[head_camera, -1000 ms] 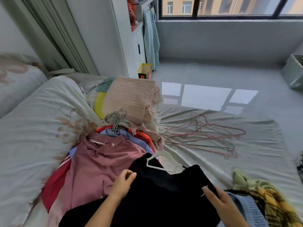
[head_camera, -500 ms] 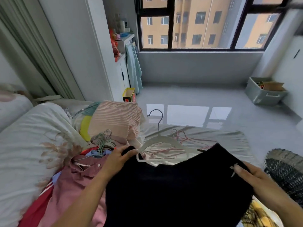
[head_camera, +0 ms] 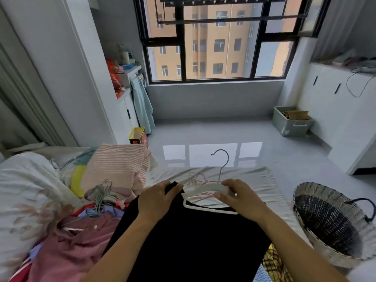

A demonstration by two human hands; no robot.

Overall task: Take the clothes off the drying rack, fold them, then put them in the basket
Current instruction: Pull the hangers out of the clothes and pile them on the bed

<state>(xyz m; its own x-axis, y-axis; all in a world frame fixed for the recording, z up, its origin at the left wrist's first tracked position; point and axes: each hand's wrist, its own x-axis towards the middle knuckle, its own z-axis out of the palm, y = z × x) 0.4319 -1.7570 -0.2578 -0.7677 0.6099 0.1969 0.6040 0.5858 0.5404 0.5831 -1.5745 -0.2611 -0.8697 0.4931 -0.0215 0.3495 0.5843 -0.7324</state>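
Head view: a black garment, matte and smooth, is held up over the bed, its neck opening stretched around a white hanger with a curved metal hook. The garment's shoulder edge is pinched by the left hand, fingers curled over the cloth. The hanger's flat white arm is gripped by the right hand; its far end seems tucked inside the fabric, though this is hidden. Thin pink wire hangers lie on the wrinkled sheet just behind. A round woven basket stands beside the bed at right. A maroon buttoned shirt is heaped at left.
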